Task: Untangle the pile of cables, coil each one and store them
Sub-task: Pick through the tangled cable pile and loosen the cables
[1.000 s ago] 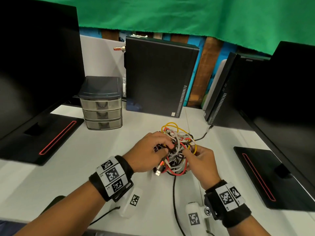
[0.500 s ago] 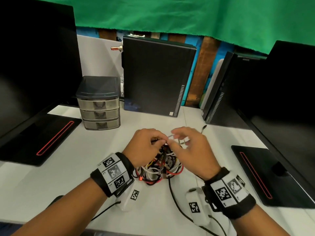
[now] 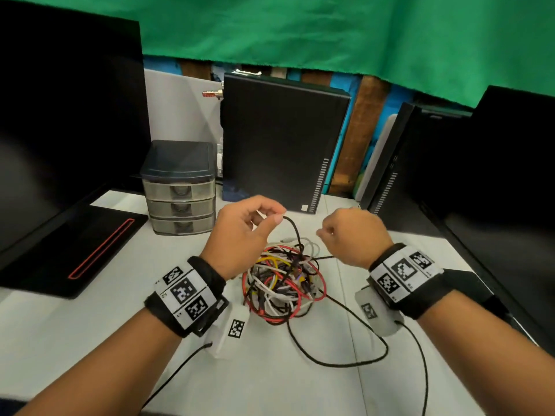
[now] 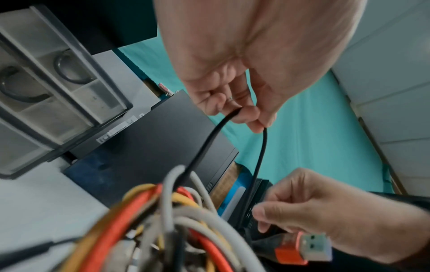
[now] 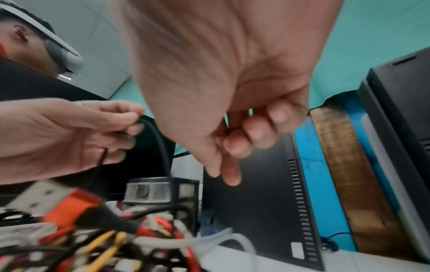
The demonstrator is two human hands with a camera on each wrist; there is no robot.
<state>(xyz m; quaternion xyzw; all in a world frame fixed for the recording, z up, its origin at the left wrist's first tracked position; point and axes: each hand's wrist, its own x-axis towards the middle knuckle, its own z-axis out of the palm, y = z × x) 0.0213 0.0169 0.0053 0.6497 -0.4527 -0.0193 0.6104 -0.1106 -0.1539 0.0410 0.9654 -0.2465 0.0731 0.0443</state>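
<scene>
A tangled pile of red, white, yellow and black cables (image 3: 282,283) lies on the white table (image 3: 90,340) between my wrists. My left hand (image 3: 277,216) is raised above the pile's far left side. It pinches a black cable (image 3: 292,232) between thumb and fingers. The cable arcs down into the tangle. The left wrist view shows the pinch (image 4: 244,114) and both strands of the black cable (image 4: 209,139). My right hand (image 3: 322,234) hovers right of the pile, fingers curled, nothing seen in it (image 5: 223,171). An orange USB plug (image 4: 300,248) sticks out of the tangle.
A small three-drawer unit (image 3: 180,199) stands at the back left, a black PC tower (image 3: 279,145) behind the pile, another tower (image 3: 387,163) to the right. Monitor bases (image 3: 75,250) flank both sides. A loose black cable (image 3: 345,363) trails toward the front edge.
Both hands have left the pile and moved apart. The left hand has risen, drawing a black cable up out of the tangle; the right hand has shifted right.
</scene>
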